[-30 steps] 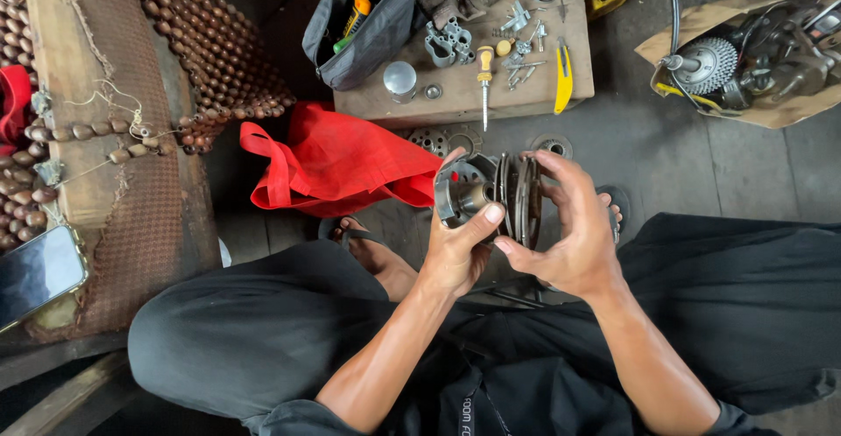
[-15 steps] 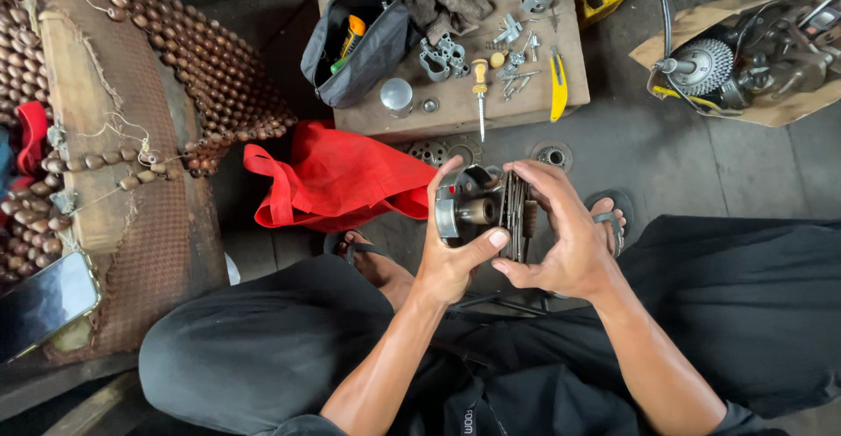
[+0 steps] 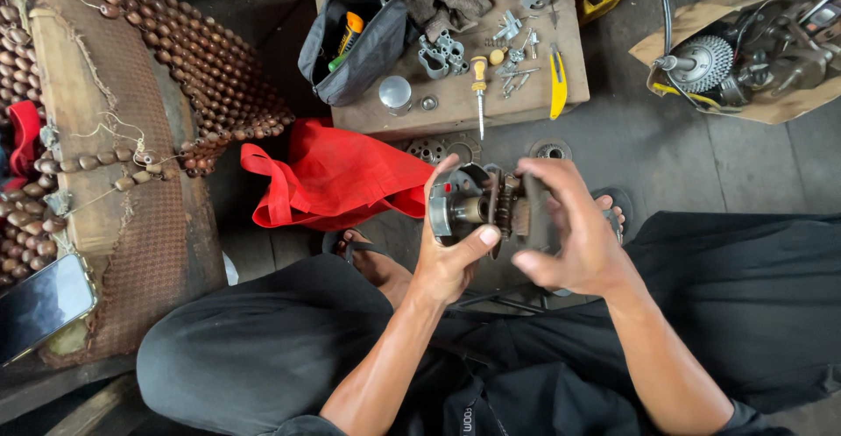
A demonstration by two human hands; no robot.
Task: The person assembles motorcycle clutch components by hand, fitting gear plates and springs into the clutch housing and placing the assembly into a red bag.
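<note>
since the earlier frame your right hand (image 3: 574, 230) has slid off the face of the stack and now grips its outer, dark disc from the side, fingers blurred with motion, while the whole assembly has turned so the shaft lies crosswise in front of you. your left hand (image 3: 455, 248) holds the round metal assembly (image 3: 477, 208) by its silver drum end, thumb pressed under it and fingers curled over the rim, so that grip is closed tight on the part. the right grip is pinching the dark disc at the far end; a toothed plate and a gap of bare shaft show between the two hands. the piece hangs in the air above your lap, just near the red bag (image 3: 337, 177) on the floor. judging from this, the stack looks partly separated, with plates still sitting on the hub. on the wooden table (image 3: 526, 107) lie a screwdriver (image 3: 479, 85), a yellow tool (image 3: 558, 85), loose small metal parts and a grey pouch (image 3: 363, 46).
</note>
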